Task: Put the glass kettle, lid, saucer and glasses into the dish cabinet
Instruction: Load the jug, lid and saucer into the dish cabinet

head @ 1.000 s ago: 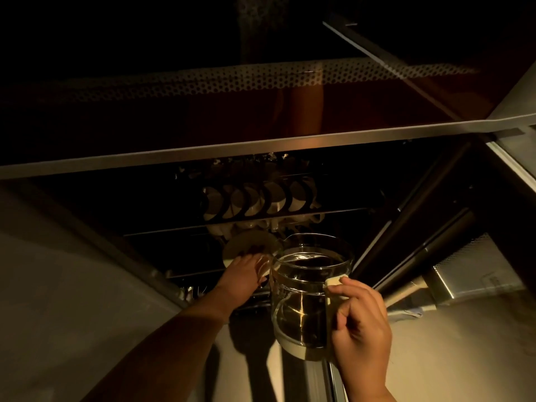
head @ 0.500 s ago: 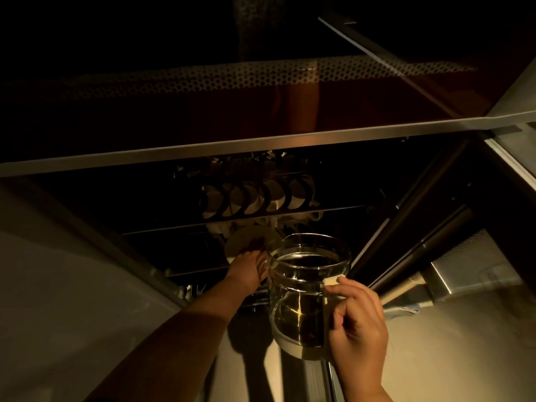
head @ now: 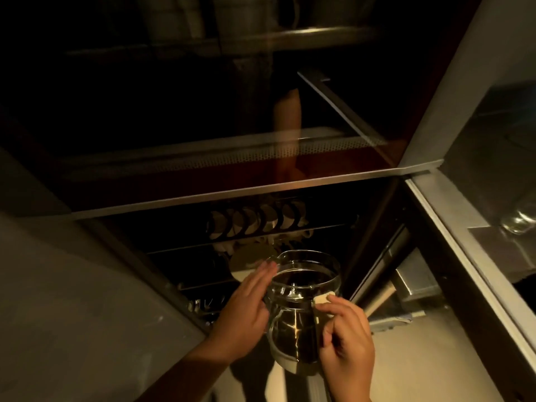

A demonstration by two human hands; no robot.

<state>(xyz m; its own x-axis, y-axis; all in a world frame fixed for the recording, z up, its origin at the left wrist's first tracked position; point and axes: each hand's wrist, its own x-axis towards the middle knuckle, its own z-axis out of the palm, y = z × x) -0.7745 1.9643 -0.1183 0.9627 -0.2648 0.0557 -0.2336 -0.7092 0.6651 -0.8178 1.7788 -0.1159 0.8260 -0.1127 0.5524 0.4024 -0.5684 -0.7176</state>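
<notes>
The glass kettle (head: 301, 303) hangs in front of the open dish cabinet (head: 261, 195), held by its pale handle in my right hand (head: 346, 340). My left hand (head: 246, 311) lies flat with fingers apart against the kettle's left side, holding nothing. Just behind the fingertips a pale round saucer (head: 249, 261) stands in the lower rack. A glass (head: 519, 221) stands on the counter at the far right. The lid is not visible.
Several pale dishes (head: 255, 221) stand upright in the wire rack deep inside the cabinet. The raised glass door (head: 203, 158) hangs over the opening. The counter edge (head: 452, 227) runs down the right side. A grey wall panel (head: 72, 285) fills the left.
My left hand has drawn back from the saucer in the rack and now rests open against the kettle's side. The view has tilted up and to the right.
</notes>
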